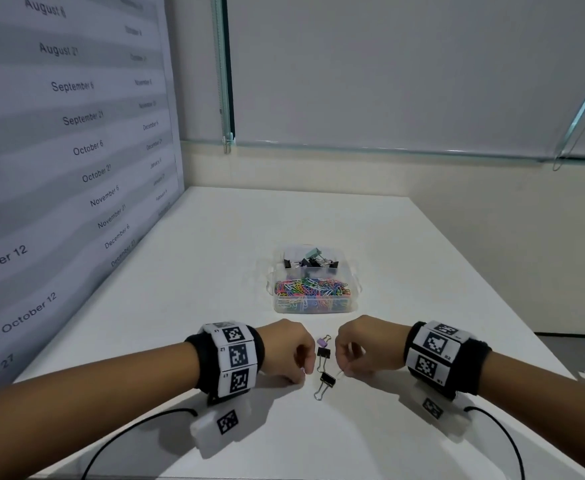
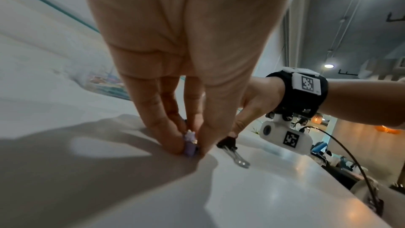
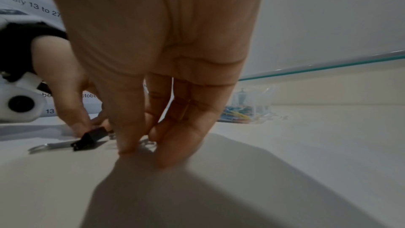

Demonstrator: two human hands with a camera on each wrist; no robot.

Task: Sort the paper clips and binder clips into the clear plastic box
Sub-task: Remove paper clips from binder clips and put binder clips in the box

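The clear plastic box (image 1: pixel 351 304) stands mid-table, with binder clips in its far compartment and coloured paper clips in the near one. Between my hands lie a purple binder clip (image 1: pixel 322 341), a black binder clip (image 1: pixel 323 353) and a second black binder clip (image 1: pixel 327 380). In the left wrist view my left hand (image 2: pixel 190 151) pinches the purple binder clip (image 2: pixel 189 142) on the table. My right hand (image 1: pixel 343 371) pinches a thin wire loop (image 3: pixel 148 143) beside the second black clip (image 3: pixel 90 138). I cannot tell whether the loop is a paper clip or that clip's handle.
The white table (image 1: pixel 214 271) ends at a printed date board (image 1: pixel 69 150) on the left and a low wall ledge behind. The table's right edge (image 1: pixel 491 306) drops to the floor. Cables trail from both wrist cameras toward me.
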